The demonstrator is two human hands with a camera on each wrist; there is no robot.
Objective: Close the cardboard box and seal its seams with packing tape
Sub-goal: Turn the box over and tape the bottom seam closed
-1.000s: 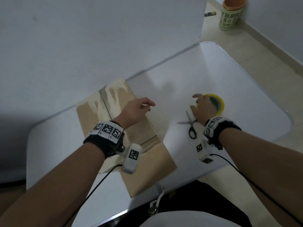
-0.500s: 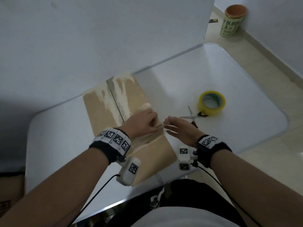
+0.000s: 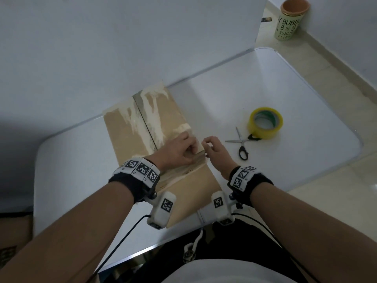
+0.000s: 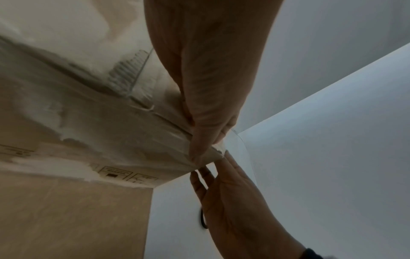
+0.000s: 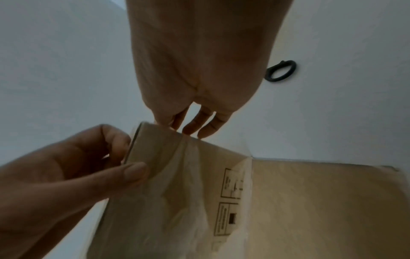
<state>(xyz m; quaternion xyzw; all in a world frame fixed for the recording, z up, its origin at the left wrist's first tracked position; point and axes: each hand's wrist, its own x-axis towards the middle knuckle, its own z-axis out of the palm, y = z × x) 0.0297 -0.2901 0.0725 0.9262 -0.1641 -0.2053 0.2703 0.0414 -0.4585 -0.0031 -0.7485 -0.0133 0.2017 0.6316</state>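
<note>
A flattened brown cardboard box (image 3: pixel 130 127) with torn pale patches lies on the white table (image 3: pixel 285 88). My left hand (image 3: pixel 183 150) pinches the box's right edge between thumb and fingers; the right wrist view shows that grip (image 5: pixel 77 166) on the cardboard (image 5: pixel 310 210). My right hand (image 3: pixel 212 150) is just right of it, its straight fingers (image 5: pixel 206 126) touching the same edge from the side. In the left wrist view the right hand (image 4: pixel 233 201) reaches under the lifted corner. A yellow tape roll (image 3: pixel 265 123) and scissors (image 3: pixel 241 144) lie to the right, untouched.
A white wall or board stands right behind the box. A green can (image 3: pixel 291 19) with an orange top stands on the floor at the far right. A cardboard carton (image 3: pixel 12 242) sits on the floor at lower left. The table's near edge runs by my body.
My right hand left the tape roll and came left to the box's right edge. My left hand slid to that edge and took hold of it. The tape roll stays on the table.
</note>
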